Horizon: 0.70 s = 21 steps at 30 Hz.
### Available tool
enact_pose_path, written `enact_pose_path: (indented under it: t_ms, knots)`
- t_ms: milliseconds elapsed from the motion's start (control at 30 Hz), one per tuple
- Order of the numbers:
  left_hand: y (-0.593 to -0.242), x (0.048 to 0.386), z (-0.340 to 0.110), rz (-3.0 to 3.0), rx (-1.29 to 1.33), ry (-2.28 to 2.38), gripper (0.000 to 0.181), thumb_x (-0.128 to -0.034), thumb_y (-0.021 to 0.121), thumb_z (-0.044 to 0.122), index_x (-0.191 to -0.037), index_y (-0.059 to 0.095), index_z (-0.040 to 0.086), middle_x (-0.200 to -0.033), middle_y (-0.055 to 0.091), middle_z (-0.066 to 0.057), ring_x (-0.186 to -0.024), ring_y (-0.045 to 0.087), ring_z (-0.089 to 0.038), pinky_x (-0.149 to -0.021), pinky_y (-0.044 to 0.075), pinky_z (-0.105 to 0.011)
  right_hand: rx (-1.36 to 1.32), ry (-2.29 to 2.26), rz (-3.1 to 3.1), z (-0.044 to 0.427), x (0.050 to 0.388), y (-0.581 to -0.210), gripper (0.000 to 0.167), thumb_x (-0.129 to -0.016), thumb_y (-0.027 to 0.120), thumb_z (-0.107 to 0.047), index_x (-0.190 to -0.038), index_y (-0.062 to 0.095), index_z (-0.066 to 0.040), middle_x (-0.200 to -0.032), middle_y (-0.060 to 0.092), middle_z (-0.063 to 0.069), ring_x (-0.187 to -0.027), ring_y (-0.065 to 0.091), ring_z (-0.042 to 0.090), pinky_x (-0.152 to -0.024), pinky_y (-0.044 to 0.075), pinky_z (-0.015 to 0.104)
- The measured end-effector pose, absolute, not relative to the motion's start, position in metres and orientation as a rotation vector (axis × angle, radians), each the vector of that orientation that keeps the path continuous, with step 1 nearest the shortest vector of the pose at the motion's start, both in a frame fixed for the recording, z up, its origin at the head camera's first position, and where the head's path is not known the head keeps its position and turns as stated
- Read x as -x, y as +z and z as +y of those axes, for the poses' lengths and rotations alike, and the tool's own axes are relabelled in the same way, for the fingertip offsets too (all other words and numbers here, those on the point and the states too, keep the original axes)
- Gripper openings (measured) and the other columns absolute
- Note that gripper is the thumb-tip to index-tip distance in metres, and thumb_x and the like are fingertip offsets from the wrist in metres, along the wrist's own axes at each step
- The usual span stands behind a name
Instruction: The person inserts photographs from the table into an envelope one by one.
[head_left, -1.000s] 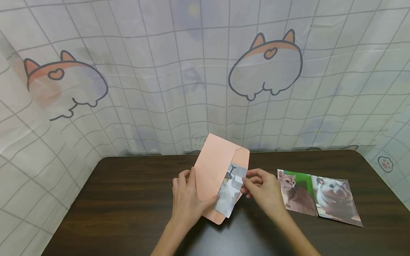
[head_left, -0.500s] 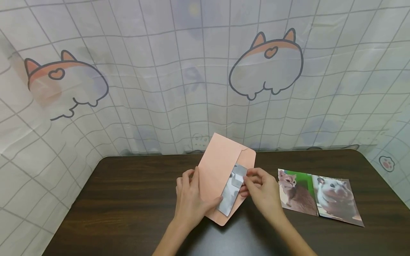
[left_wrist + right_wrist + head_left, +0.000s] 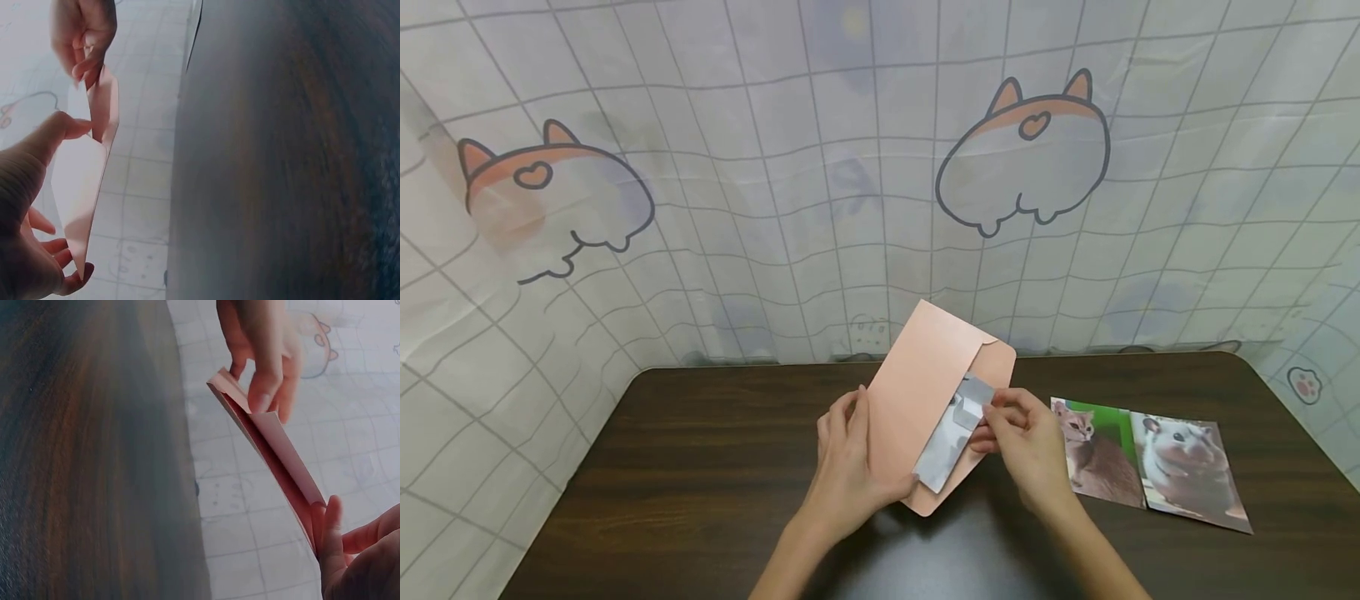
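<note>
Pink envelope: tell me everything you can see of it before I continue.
The pink envelope looks like smooth, plain paper, rectangular, its round-cornered flap open along the right long side. A greyish photo sticks partly out of it. It is held slanted above the dark table, gripped by the left hand. Whether the right hand touches it, I can't tell.

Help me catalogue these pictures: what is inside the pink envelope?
A greyish picture card is partly inside the pink envelope, a strip showing at its open side. The envelope's front hides the card's rest; whether anything else lies within cannot be seen.
</note>
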<state>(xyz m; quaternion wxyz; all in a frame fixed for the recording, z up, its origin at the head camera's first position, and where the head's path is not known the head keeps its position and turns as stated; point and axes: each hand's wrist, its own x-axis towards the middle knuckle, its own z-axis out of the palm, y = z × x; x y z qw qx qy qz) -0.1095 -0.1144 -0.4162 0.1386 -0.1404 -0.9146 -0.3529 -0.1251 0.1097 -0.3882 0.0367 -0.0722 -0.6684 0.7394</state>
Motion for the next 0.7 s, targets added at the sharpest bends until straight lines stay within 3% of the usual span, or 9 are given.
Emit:
enact_pose_path:
  t_ms: [133, 333, 567, 700]
  knots:
    - [-0.414, 0.108, -0.117, -2.709, 0.39, -1.028, 0.122, -0.0717, 0.093, 0.035, -0.164, 0.024, -0.007, -0.158, 0.033, -0.022, -0.139, 0.034, -0.042, -0.114, 0.036, -0.061, 0.236, 2.267, -2.056, 0.115, 0.127, -0.387, 0.015, -0.103, 0.054, 0.009, -0.117, 0.051, 0.013, -0.076, 0.068, 0.007, -0.061, 0.069, 0.011, -0.064, 0.061, 0.027]
    - [-0.413, 0.109, -0.121, -2.785, 0.378, -0.969, 0.124, -0.0769, 0.092, 0.045, -0.165, 0.021, -0.006, -0.155, 0.041, -0.021, -0.135, 0.047, -0.041, -0.112, 0.041, -0.058, 0.236, 2.269, -2.074, 0.118, 0.13, -0.386, 0.016, -0.103, 0.054, 0.008, -0.119, 0.051, 0.013, -0.077, 0.067, 0.006, -0.062, 0.069, 0.011, -0.065, 0.062, 0.027]
    - [-0.412, 0.109, -0.12, -2.803, 0.387, -0.871, 0.126, -0.0763, 0.089, 0.058, -0.164, 0.025, -0.005, -0.146, 0.05, -0.02, -0.125, 0.058, -0.035, -0.1, 0.052, -0.053, 0.238, 2.286, -2.051, 0.122, 0.13, -0.383, 0.016, -0.103, 0.054, 0.009, -0.118, 0.051, 0.012, -0.075, 0.067, 0.004, -0.062, 0.069, 0.012, -0.065, 0.062, 0.027]
    - [-0.411, 0.11, -0.116, -2.808, 0.359, -0.892, 0.125, -0.0747, 0.09, 0.057, -0.163, 0.026, -0.004, -0.138, 0.052, -0.017, -0.114, 0.061, -0.03, -0.088, 0.057, -0.049, 0.232, 2.295, -2.042, 0.123, 0.129, -0.38, 0.015, -0.103, 0.054, 0.009, -0.117, 0.05, 0.012, -0.075, 0.066, 0.004, -0.063, 0.07, 0.012, -0.064, 0.061, 0.028]
